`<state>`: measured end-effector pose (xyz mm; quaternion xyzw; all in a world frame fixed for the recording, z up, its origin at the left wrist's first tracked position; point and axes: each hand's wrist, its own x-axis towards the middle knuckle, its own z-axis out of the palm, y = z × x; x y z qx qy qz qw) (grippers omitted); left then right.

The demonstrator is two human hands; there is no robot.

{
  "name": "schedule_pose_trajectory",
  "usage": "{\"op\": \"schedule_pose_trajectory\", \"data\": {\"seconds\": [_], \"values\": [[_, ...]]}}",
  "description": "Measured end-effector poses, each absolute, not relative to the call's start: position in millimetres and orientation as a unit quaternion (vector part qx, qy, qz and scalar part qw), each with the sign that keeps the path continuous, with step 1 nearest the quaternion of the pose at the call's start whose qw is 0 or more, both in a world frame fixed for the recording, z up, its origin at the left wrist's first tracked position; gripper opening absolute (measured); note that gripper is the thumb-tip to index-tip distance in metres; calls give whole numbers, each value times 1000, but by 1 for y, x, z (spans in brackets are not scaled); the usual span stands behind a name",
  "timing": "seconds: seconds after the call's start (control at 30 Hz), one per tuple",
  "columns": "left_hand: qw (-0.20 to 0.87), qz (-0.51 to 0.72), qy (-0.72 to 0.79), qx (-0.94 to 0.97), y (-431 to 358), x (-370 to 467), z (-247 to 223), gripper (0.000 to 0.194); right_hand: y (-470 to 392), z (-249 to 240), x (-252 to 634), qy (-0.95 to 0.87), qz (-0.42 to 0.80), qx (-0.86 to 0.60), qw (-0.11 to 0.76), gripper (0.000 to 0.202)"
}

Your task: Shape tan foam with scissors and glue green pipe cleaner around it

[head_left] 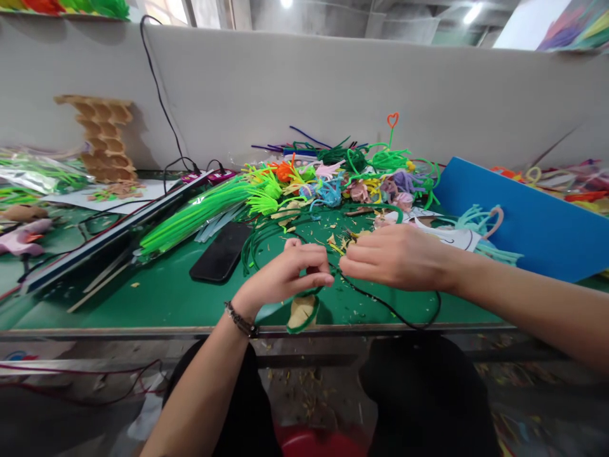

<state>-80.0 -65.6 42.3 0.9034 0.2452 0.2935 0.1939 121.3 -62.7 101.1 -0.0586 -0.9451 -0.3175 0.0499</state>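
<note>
At the table's front edge hangs a beige leaf-shaped piece (302,311) edged in green pipe cleaner. My left hand (295,270) is just above it, thumb and fingers closed around the green strand by the piece; the grip itself is partly hidden. My right hand (387,257) is closed in a fist to the right, knuckles up. A long dark green pipe cleaner (375,206) curves behind both hands and comes down into the right hand. What lies between the right fingertips is hidden. A black cable (375,297) runs on the table below the right hand.
A black phone (221,252) lies left of my hands on the green table (157,308). Behind are lime pipe cleaners (195,219) in a bag and a pile of pipe-cleaner flowers (328,181). A blue board (523,219) leans at right; scissors (107,273) lie at left.
</note>
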Motion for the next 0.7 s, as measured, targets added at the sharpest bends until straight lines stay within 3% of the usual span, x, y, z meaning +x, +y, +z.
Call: {"op": "schedule_pose_trajectory", "data": {"seconds": [0.2,0.47,0.6,0.7], "values": [[-53,324,290,899,-75,-72,46,26,-68,104,112,-952,77,-284,83,33],[-339,353,309,815,-84,-59,43,25,-67,98,108,-784,425,-431,139,31],[-351,362,312,805,-81,-58,40,26,-68,89,105,-677,560,-445,172,32],[-233,371,341,831,-76,-61,40,26,-66,88,106,-725,486,-449,193,31]]}}
